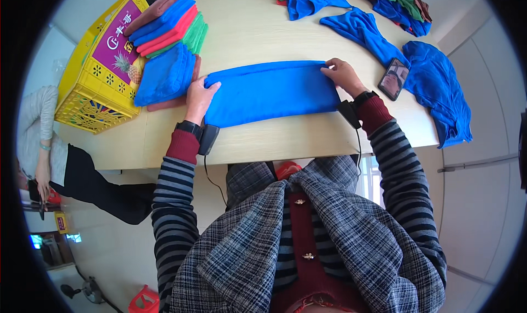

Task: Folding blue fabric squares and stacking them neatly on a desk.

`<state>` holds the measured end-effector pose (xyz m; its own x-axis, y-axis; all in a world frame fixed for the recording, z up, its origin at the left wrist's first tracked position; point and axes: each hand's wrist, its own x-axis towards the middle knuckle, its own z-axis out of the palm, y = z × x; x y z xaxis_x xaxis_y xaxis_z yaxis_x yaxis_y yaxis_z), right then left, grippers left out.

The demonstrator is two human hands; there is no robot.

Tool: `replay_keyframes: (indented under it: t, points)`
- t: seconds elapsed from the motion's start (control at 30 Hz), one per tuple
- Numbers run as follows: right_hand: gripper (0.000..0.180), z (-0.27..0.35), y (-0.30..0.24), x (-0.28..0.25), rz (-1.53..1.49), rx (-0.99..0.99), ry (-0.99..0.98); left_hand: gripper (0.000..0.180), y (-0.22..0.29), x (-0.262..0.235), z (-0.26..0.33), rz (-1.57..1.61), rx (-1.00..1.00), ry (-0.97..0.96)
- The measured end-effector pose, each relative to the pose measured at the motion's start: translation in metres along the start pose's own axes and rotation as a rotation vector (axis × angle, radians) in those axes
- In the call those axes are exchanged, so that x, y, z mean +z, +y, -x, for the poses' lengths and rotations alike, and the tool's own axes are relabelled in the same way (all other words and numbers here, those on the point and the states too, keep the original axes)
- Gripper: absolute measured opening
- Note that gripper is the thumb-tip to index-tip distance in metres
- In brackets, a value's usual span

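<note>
A blue towel (272,96), folded into a long flat band, lies across the pale table in front of me. My left hand (201,98) grips its left end, the thumb on top and the fingers mostly hidden behind the edge. At the far right corner my right hand (343,77) pinches the cloth between thumb and fingers. Each wrist wears a dark strap with a small black device and a cable. Close to my left hand sits a pile with folded blue towels (163,77) on top of brown ones.
A yellow plastic crate (99,96) stands at the left, beside a stack of folded towels (170,24) in several colours. A phone (393,79) lies by loose blue towels (439,88) on the right. More crumpled cloths (313,0) lie at the far side. Another person (46,132) sits at left.
</note>
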<state>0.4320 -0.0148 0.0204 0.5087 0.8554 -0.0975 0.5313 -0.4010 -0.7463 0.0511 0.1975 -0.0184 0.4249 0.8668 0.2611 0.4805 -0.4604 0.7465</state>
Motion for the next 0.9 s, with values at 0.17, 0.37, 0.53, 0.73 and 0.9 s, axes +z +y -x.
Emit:
replay_keyframes:
  t: [0.17, 0.37, 0.53, 0.73, 0.9]
  points:
    - [0.042, 0.024, 0.001, 0.016, -0.028, -0.104, 0.171, 0.036, -0.014, -0.011, -0.003, 0.163, -0.033, -0.056]
    - [0.04, 0.039, -0.004, 0.024, 0.253, -0.101, 0.271, 0.032, 0.021, 0.001, -0.002, -0.092, -0.001, 0.032]
    - [0.036, 0.047, -0.01, 0.031, 0.292, -0.069, 0.373, 0.033, 0.011, 0.001, -0.004, -0.125, 0.057, 0.112]
    - [0.037, 0.061, -0.017, 0.03, 0.222, -0.052, 0.314, 0.041, -0.02, -0.012, 0.015, -0.004, 0.089, 0.14]
    - [0.039, 0.094, -0.002, 0.034, 0.277, -0.083, 0.411, 0.052, 0.038, -0.014, 0.071, -0.124, -0.181, -0.009]
